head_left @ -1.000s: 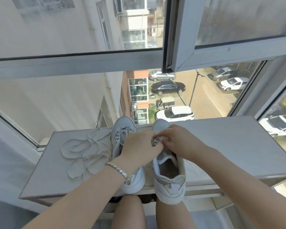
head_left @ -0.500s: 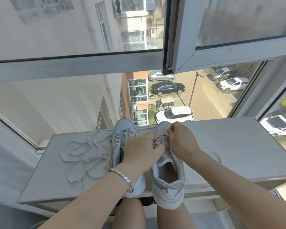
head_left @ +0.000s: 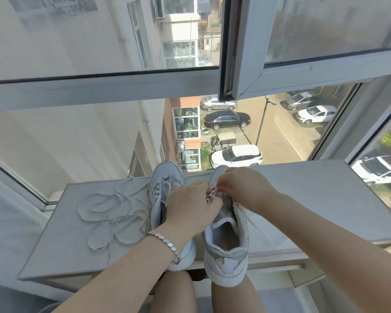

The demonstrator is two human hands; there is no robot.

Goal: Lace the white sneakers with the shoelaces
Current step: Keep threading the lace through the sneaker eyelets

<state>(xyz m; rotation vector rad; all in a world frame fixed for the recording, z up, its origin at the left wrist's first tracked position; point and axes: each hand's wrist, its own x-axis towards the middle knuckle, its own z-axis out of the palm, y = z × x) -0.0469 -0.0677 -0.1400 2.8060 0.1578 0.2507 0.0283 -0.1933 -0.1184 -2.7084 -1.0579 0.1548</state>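
Bright daylight flooded in; wide-angle distortion bowed the window frame (head_left: 122, 86), and upper panes (head_left: 77, 30) looked hazy, perhaps dusty.

Both bare forearms reach forward and converge, the left coming in from 7 o'clock, the right from 4 o'clock. The left hand (head_left: 190, 211) lies back-up with bent knuckles, its fingers (head_left: 212, 203) curled in to pinch the shoelace (head_left: 210, 195). At its 1 o'clock the right hand (head_left: 246, 188) arches down from the wrist, fingertips (head_left: 219, 185) pinching the same shoelace. The hands sit just beside each other.
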